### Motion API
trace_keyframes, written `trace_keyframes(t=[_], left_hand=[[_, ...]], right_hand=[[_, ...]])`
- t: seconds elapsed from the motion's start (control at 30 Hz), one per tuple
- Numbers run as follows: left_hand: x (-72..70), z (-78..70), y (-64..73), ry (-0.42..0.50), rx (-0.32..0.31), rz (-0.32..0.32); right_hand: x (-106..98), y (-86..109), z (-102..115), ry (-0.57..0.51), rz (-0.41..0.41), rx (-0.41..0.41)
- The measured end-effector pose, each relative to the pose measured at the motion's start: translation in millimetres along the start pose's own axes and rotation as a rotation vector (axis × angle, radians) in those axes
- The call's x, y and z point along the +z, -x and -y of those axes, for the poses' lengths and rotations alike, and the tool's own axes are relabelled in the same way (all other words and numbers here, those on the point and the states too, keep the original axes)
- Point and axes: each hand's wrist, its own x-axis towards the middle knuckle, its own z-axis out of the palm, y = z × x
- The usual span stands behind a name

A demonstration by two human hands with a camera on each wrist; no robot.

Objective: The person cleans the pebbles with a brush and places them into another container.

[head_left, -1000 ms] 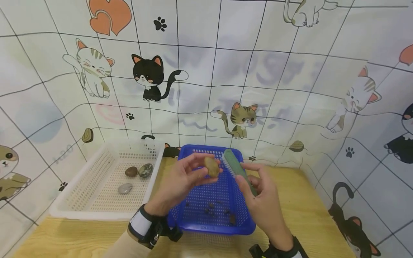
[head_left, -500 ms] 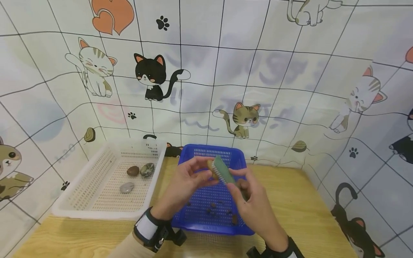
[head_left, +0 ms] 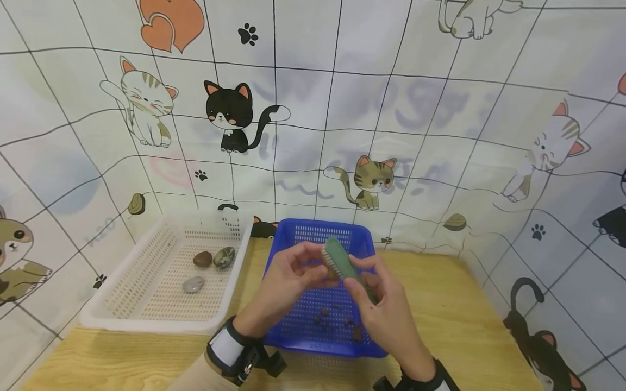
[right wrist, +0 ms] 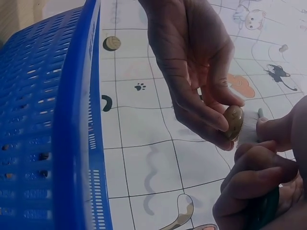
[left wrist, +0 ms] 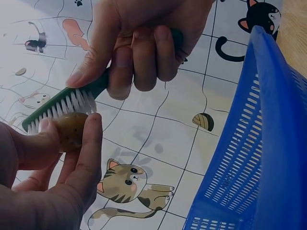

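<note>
My left hand pinches a smooth yellow-brown stone between thumb and fingertips, above the blue basket. In my right hand is a green scrubbing brush, gripped by its handle with the thumb along its back. White bristles lie against the upper side of the stone in the left wrist view. From the right wrist, the stone shows between the left fingertips with the bristles right at its face. In the head view the brush covers most of the stone.
A white basket to the left holds a brown stone, a dark mottled stone and a grey stone. Several small dark bits lie in the blue basket. A cat-print sheet backs the wooden table.
My right hand has brought the brush leftward onto the stone, from a short gap beside it. My left hand has turned and lowered the stone slightly.
</note>
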Motion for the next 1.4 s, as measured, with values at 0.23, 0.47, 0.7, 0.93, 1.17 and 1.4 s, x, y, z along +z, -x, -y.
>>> trace_keyframes(t=[0.23, 0.47, 0.7, 0.93, 1.17, 1.4], left_hand=[[-2.3, -6.4, -0.8, 0.032, -0.016, -0.069], [-1.3, -4.0, -0.9, 0.042, -0.037, -0.116], [4.4, 4.7, -0.3, -0.046, -0.038, -0.047], [3.5, 0.2, 1.6, -0.011, -0.030, -0.051], [-3.8, -6.5, 2.7, 0.050, -0.012, -0.127], [2.2, -1.9, 2.6, -0.001, -0.035, -0.124]], right_hand=[[-2, -2.8, 2, -0.004, 0.000, 0.044], [1, 0.5, 4, -0.042, 0.023, 0.035], [3, 0.9, 4, -0.024, 0.006, -0.011], [0, -0.5, 2, -0.012, -0.002, 0.020], [3, -1.4, 2, -0.062, 0.020, 0.019], [6, 2.4, 6, -0.061, 0.018, -0.009]])
